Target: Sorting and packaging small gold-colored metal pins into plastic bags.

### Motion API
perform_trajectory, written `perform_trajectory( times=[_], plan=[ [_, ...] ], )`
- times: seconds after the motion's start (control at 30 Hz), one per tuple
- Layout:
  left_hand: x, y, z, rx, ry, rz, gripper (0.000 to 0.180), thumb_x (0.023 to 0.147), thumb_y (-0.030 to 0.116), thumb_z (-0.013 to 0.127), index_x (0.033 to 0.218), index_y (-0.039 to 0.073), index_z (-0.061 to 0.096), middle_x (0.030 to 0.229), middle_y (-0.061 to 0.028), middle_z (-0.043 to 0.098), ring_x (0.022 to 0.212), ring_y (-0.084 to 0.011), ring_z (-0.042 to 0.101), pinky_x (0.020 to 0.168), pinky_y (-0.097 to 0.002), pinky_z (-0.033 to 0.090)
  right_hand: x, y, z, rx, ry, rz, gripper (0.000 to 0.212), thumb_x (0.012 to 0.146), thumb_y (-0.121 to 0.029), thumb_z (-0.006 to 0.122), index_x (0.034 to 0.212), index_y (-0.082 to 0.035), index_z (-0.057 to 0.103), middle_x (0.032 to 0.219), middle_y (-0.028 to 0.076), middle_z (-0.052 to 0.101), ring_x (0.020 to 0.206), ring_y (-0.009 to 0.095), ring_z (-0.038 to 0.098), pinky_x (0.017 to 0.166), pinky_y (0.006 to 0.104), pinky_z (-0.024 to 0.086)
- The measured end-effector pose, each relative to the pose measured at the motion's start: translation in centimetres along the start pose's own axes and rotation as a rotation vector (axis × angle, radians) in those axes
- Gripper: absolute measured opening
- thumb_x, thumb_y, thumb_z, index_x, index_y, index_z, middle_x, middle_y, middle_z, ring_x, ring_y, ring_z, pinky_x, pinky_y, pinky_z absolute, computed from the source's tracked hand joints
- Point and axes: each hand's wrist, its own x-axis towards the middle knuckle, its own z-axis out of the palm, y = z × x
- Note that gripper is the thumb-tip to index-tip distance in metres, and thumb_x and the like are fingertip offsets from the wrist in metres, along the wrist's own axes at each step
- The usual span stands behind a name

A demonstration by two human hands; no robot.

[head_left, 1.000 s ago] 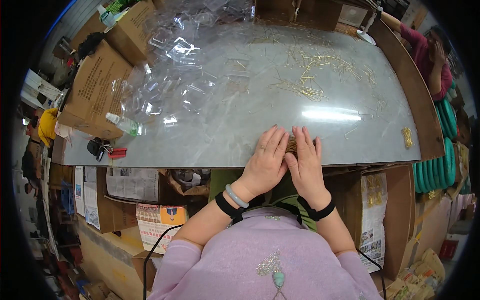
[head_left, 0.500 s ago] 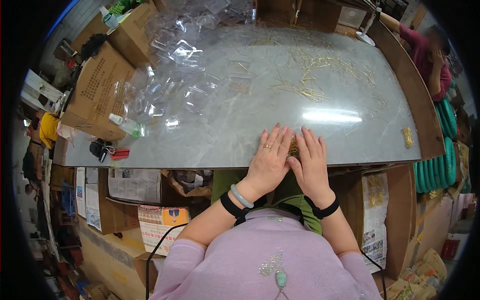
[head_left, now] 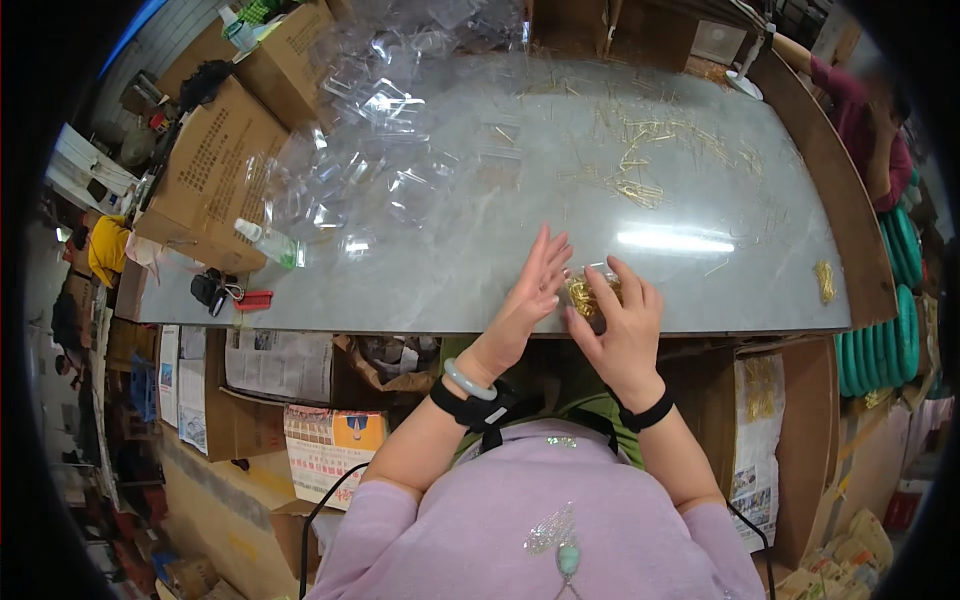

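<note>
Left hand [head_left: 518, 318] withdrawn, fingers [head_left: 537, 255] loosely spread, right hand [head_left: 625, 335], fingers around one gold bundle [head_left: 582, 296]

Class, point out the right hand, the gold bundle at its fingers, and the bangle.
Right hand [head_left: 624, 317]: head view, back of the hand.
Gold bundle [head_left: 581, 295]: head view, the part left uncovered by the fingers.
Bangle [head_left: 468, 383]: head view, middle of the visible band.
</note>
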Motion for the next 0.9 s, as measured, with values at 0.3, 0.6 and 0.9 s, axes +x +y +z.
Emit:
perform_trajectory(
  times=[0.3,0.6,0.9],
  plan=[
    [-0.7,-0.6,0.8,1.041,0.039,0.174,0.056,0.102,0.015,0.051,0.15,-0.006,0.036,0.155,-0.0255,0.038,0.144,-0.0409,0.038,0.117,-0.045,0.033,-1.2,-0.3,-0.6,-0.342,-0.019,0.082,0.056,0.089,-0.042,0.069,0.136,-0.012,0.061,0.155,0.012,0.042,0.146,0.041,0.029,0.117,0.0631,0.018],
    [-1.7,-0.7,0.5,1.244,0.043,0.176,0.057,0.093,0.011,0.062,0.144,-0.007,0.043,0.148,-0.0259,0.045,0.139,-0.0431,0.043,0.114,-0.0473,0.037,-4.9,7.2,-5.4,-0.529,-0.142,0.372,0.063,0.094,-0.038,0.062,0.144,-0.002,0.049,0.158,0.017,0.038,0.149,0.042,0.025,0.117,0.0706,0.013],
    [-1.0,-1.5,1.3,1.381,0.027,0.247,0.055,0.087,0.01,0.066,0.137,-0.006,0.05,0.138,-0.0238,0.053,0.131,-0.0421,0.049,0.114,-0.0507,0.037,-4.0,29.0,-12.5,-0.749,-0.134,0.77,0.062,0.096,-0.034,0.061,0.145,0.0,0.045,0.149,0.02,0.046,0.134,0.039,0.047,0.109,0.0574,0.036]
  ],
)
